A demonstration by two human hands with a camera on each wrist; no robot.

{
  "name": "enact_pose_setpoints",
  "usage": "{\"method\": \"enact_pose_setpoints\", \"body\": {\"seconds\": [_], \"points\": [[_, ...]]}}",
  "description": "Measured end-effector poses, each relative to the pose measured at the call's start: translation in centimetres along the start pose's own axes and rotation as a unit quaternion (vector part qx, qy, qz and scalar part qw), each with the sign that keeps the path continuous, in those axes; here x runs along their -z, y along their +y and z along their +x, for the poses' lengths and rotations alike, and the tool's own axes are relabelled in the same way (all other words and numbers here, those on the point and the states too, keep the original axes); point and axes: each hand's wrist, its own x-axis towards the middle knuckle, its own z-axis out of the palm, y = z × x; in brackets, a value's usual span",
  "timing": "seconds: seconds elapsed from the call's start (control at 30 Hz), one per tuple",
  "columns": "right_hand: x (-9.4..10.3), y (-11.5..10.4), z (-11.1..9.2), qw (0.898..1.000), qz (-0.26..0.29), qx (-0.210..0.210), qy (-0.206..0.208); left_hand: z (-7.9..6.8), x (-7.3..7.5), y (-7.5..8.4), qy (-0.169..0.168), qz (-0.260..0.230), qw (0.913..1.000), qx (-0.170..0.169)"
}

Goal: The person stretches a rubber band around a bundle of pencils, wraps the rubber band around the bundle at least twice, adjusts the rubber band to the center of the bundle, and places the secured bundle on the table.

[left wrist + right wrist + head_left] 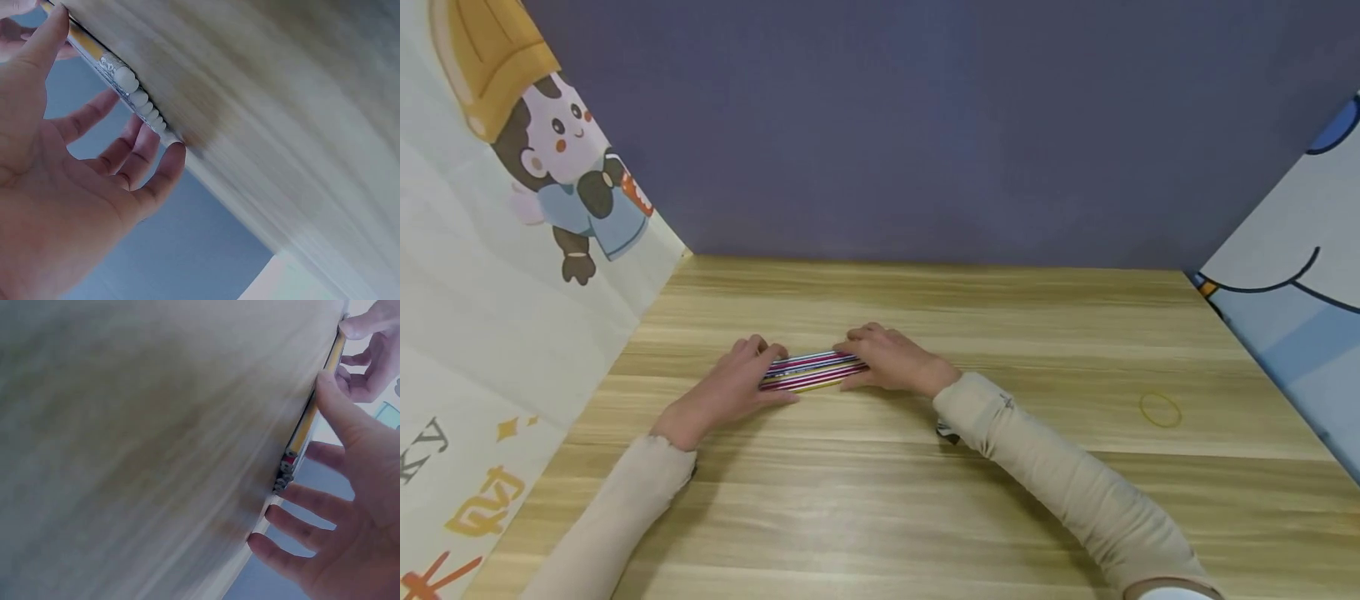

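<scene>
Several striped pencils [814, 372] lie side by side in a flat row on the wooden table. My left hand [737, 381] pinches the row at its left end, thumb along the near side and fingers at the far side. Round white erasers [139, 98] show at that end in the left wrist view. Toward the other end, my right hand [891, 360] holds the row the same way, its thumb on a yellow pencil [304, 428]. Grey unsharpened ends [285, 470] stick out there, beside the spread fingers.
A thin yellow rubber band [1141, 407] lies on the table [865, 500] at the right. A dark blue panel [925, 133] rises along the back edge. Printed cartoon sheets [482, 333] border the left and right sides.
</scene>
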Motion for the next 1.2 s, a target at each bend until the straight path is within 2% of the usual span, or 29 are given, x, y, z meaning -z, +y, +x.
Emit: {"method": "enact_pose_setpoints", "body": {"seconds": [0.37,0.5,0.67,0.9,1.2], "points": [[0.0,0.0,0.1,1.000,0.008,0.019,0.023,0.5,-0.4,0.6,0.011,0.007,0.9994,-0.031],[0.2,-0.1,0.3,0.999,0.001,0.029,0.016,0.6,-0.4,1.1,0.013,0.005,0.9989,-0.046],[0.5,-0.3,0.6,1.000,-0.005,0.011,-0.018,0.7,-0.4,1.1,0.004,-0.004,0.9993,-0.036],[0.9,-1.0,0.6,0.995,-0.015,-0.020,-0.093,1.0,-0.5,1.5,-0.009,0.002,0.9990,-0.043],[0.8,-1.7,0.2,0.992,-0.067,-0.017,-0.109,0.8,-0.9,2.9,-0.015,0.021,0.9962,-0.083]]}}
